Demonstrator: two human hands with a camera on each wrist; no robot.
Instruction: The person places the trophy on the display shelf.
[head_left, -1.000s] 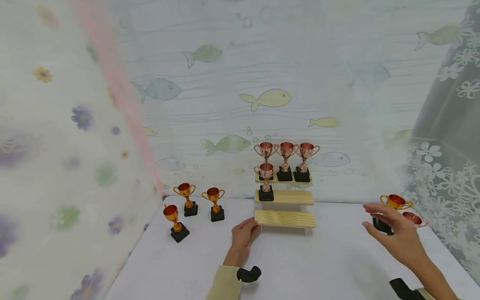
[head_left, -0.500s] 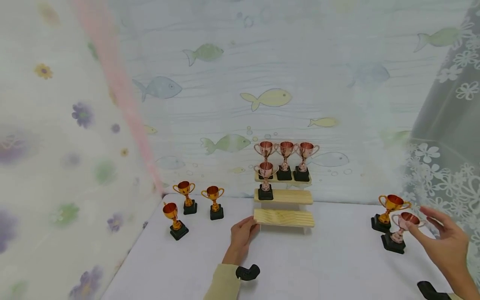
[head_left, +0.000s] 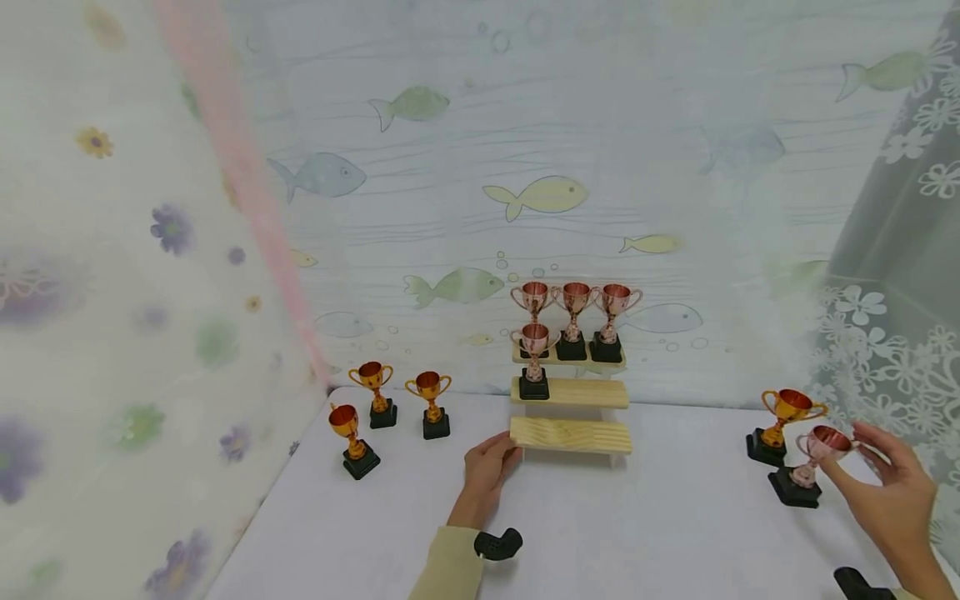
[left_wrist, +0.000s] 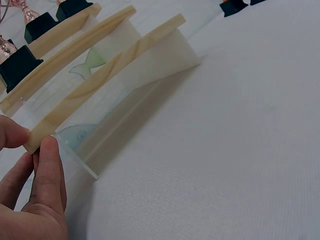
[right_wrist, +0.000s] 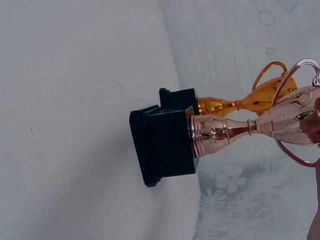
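My left hand (head_left: 486,477) pinches the left end of the lowest wooden step of a three-tier display stand (head_left: 572,436), its thumb above and fingers below in the left wrist view. Toward the right side of the table, my right hand (head_left: 892,487) holds the cup of a rose-gold trophy (head_left: 804,473) between thumb and fingers. That trophy's black base (right_wrist: 167,142) shows in the right wrist view; whether it touches the cloth I cannot tell. Just behind it stands a gold trophy (head_left: 780,421). Three rose-gold trophies (head_left: 574,312) line the top step, and another (head_left: 535,358) occupies the middle step's left end.
Three gold trophies (head_left: 429,404) stand left of the display stand on the white tablecloth (head_left: 637,533). A fish-patterned curtain (head_left: 450,208) hangs behind the table, and a lace-flower curtain (head_left: 892,333) borders the right side.
My right hand has moved right from in front of the gold trophy to the rose-gold one and taken its cup. The left hand keeps its hold on the stand.
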